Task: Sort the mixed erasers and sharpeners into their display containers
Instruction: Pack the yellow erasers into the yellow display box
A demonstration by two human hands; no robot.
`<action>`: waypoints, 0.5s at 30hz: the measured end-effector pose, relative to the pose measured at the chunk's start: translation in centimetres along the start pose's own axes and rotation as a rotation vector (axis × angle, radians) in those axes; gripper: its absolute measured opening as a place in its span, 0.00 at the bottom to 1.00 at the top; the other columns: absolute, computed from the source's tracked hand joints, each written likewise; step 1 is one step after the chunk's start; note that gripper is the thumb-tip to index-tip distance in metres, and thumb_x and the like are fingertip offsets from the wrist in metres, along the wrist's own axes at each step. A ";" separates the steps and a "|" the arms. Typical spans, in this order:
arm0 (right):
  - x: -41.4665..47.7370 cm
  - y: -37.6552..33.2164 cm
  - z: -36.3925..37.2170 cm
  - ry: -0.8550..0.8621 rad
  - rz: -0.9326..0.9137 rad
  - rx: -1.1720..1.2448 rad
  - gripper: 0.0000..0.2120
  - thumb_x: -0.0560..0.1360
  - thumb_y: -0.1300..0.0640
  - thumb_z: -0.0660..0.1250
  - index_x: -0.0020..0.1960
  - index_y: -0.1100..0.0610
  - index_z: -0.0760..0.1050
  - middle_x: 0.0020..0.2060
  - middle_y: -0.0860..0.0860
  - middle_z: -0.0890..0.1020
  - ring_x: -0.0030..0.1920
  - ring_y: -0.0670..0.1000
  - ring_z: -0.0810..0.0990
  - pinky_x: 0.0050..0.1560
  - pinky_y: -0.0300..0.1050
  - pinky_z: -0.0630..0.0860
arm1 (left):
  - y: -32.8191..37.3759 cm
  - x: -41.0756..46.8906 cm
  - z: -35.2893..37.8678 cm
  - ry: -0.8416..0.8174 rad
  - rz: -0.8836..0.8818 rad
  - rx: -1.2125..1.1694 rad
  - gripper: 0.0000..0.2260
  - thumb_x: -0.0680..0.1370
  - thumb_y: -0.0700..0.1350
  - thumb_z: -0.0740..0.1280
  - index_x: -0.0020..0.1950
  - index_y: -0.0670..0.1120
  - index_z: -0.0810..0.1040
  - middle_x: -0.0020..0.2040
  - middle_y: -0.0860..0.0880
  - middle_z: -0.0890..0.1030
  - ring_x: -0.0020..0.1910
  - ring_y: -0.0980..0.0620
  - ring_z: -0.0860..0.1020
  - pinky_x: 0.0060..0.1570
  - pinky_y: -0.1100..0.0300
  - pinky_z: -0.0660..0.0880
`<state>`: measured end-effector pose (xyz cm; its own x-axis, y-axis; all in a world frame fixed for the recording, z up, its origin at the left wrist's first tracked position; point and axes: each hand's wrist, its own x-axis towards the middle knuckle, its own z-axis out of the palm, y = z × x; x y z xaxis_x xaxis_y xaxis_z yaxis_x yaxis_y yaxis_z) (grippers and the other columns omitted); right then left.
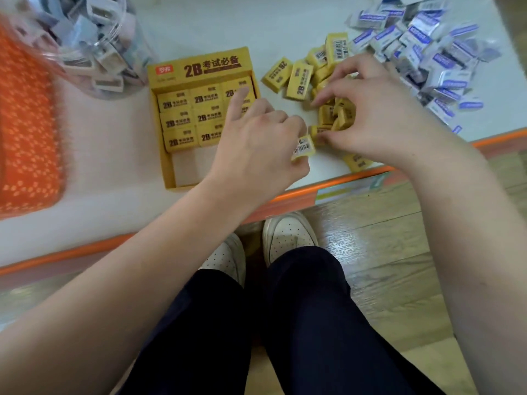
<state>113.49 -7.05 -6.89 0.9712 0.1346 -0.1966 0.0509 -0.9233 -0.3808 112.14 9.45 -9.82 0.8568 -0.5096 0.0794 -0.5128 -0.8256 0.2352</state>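
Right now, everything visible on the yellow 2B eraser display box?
The yellow display box looks like cardboard, lying flat and open-topped on the white table. Its far header panel carries a red logo, a 2B and Chinese print. Inside, yellow 2B erasers lie label-up in three columns, filling the far part; the near part is bare, showing a pale floor. The left hand, pinching a barcoded eraser, reaches over its right side, index finger above the right column; contact cannot be told.
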 end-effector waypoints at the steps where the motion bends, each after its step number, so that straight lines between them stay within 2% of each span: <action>1: 0.0 0.0 -0.2 -0.004 0.003 0.011 0.20 0.68 0.53 0.73 0.59 0.46 0.75 0.62 0.49 0.68 0.64 0.55 0.65 0.60 0.41 0.61 | -0.1 0.0 -0.1 0.071 -0.037 -0.071 0.14 0.70 0.53 0.66 0.51 0.47 0.81 0.43 0.50 0.83 0.52 0.44 0.76 0.68 0.45 0.57; 4: -0.5 0.0 -1.3 0.023 0.045 0.045 0.28 0.68 0.51 0.73 0.66 0.45 0.70 0.63 0.49 0.69 0.64 0.53 0.67 0.60 0.42 0.62 | -0.6 0.1 -1.1 0.268 -0.161 -0.327 0.12 0.71 0.51 0.66 0.51 0.48 0.80 0.45 0.56 0.80 0.50 0.48 0.76 0.54 0.60 0.64; 7: -0.6 0.2 -1.9 0.104 0.058 0.069 0.25 0.70 0.51 0.71 0.65 0.46 0.71 0.58 0.49 0.74 0.58 0.51 0.73 0.62 0.47 0.69 | -2.2 0.1 -2.1 0.321 -0.214 -0.362 0.11 0.72 0.46 0.67 0.53 0.46 0.79 0.47 0.58 0.74 0.47 0.55 0.74 0.45 0.69 0.63; 10: -0.2 -0.1 -1.2 0.218 0.042 0.087 0.18 0.72 0.57 0.68 0.61 0.49 0.76 0.52 0.48 0.78 0.52 0.50 0.77 0.60 0.48 0.72 | -4.1 -1.0 -2.5 0.327 -0.290 -0.339 0.11 0.72 0.44 0.68 0.53 0.44 0.80 0.46 0.56 0.74 0.44 0.61 0.69 0.43 0.72 0.62; 15: 0.5 -3.5 -0.1 0.345 -0.069 0.199 0.15 0.71 0.56 0.65 0.58 0.51 0.78 0.50 0.48 0.78 0.47 0.43 0.74 0.56 0.42 0.73 | -7.1 -3.5 -2.9 0.259 -0.398 -0.274 0.13 0.72 0.44 0.70 0.56 0.44 0.80 0.49 0.53 0.76 0.46 0.57 0.72 0.47 0.73 0.63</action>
<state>113.84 -3.82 -5.60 0.9899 0.0337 0.1379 0.1056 -0.8243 -0.5563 112.98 17.81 -9.00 0.9848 -0.0654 0.1608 -0.1429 -0.8314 0.5370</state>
